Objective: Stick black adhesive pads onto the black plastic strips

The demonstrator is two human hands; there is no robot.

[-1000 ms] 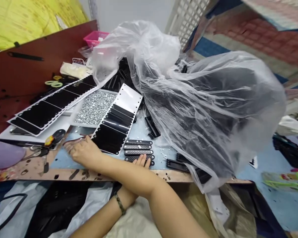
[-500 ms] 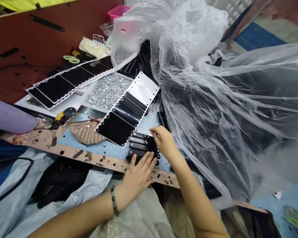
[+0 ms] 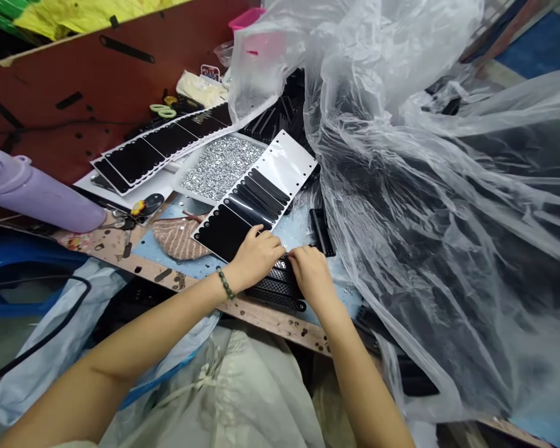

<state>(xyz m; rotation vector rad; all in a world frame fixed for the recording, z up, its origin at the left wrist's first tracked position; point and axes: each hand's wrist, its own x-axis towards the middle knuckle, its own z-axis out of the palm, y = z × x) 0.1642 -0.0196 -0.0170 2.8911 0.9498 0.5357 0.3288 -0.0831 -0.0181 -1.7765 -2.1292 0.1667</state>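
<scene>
— Head view: my left hand (image 3: 256, 252)?

— Fingers flat, open, holding nothing, on the white-and-black perforated plastic card (image 3: 289, 163).

— Right hand (image 3: 310, 274)?

— Curled over black mesh-textured bars (image 3: 275, 298); grip unclear. One nudge could scatter them.

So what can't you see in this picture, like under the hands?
All in the head view:
- Black bars: the left hand and right hand cover part of them.
- Black pieces: the plastic sheet blurs them.
- Purple bottle: the left edge cuts it off.
- Silver bits: too small to tell their shape.
</scene>
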